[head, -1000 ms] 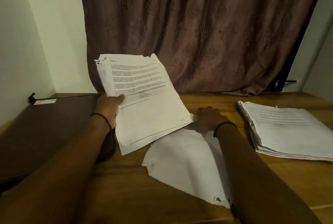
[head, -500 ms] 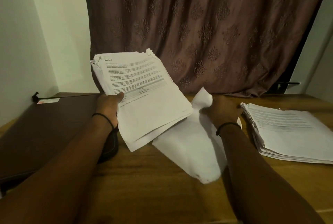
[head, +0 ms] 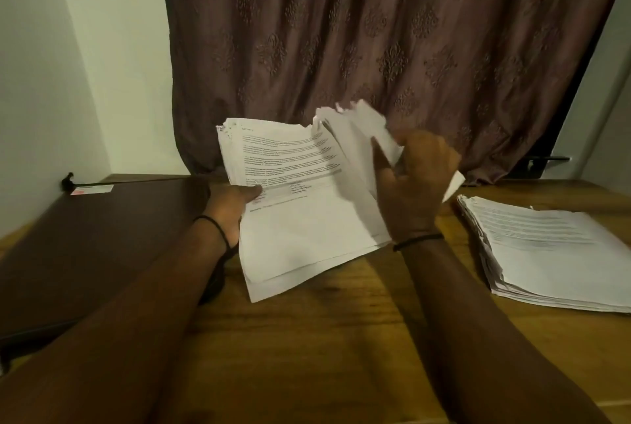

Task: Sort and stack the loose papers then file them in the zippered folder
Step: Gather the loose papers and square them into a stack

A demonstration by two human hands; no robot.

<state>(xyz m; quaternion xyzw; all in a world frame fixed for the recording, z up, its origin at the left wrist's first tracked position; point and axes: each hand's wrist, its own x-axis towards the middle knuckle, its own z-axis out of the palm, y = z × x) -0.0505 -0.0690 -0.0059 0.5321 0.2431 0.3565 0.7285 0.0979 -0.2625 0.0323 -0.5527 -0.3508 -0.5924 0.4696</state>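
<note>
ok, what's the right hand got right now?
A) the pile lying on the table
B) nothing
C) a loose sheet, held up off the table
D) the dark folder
C: the right hand holds a crumpled loose sheet in the air, next to the bundle in the left hand.

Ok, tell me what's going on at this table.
A person is sorting papers. The left hand holds a sheaf of printed pages up off the wooden table, thumb on the top page. The right hand grips a loose crumpled sheet at the sheaf's right edge. A second stack lies flat on the table to the right, and a dark folder lies at the left.
</note>
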